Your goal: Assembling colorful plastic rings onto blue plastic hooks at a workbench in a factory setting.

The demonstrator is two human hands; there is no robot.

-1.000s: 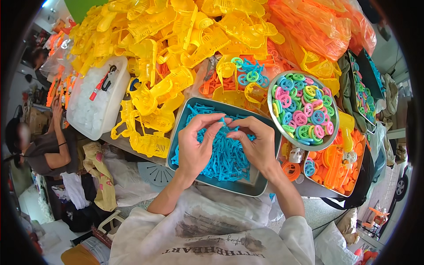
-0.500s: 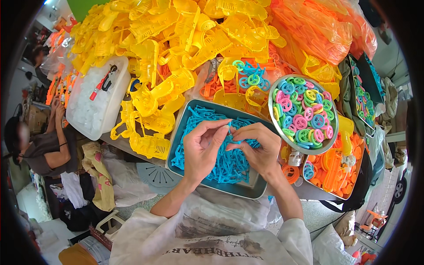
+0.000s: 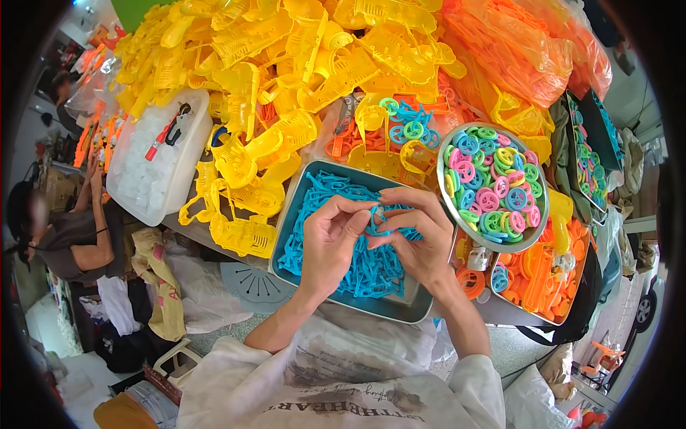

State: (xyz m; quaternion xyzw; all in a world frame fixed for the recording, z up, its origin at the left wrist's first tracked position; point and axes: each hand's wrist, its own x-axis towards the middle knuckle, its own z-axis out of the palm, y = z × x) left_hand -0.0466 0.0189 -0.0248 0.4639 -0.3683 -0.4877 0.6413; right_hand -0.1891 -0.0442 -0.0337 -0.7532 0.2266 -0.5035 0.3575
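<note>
Over a shallow metal tray (image 3: 286,214) heaped with small blue plastic parts (image 3: 336,214), both my hands meet at their fingertips. Thumb and fingers of my left hand (image 3: 332,239) pinch one side of a small blue plastic part (image 3: 375,223). From the other side my right hand (image 3: 418,232) grips the same part with its thumb and bent fingers. The part looks curved, but my fingers cover most of it. To the right of my right hand stands a round metal bowl (image 3: 547,207) filled with small pink, blue, green and yellow plastic wheels (image 3: 493,186).
Yellow plastic mouldings (image 3: 279,71) are piled behind the tray. A white tub (image 3: 193,157) holding pale pieces and red-handled cutters (image 3: 170,132) stands at left. Orange parts fill a tray (image 3: 536,268) at right. Another person (image 3: 71,229) sits at far left.
My fingertips have shifted slightly around the blue part, and more of it shows between them. The head view has moved a little. The tray and bowl stay put.
</note>
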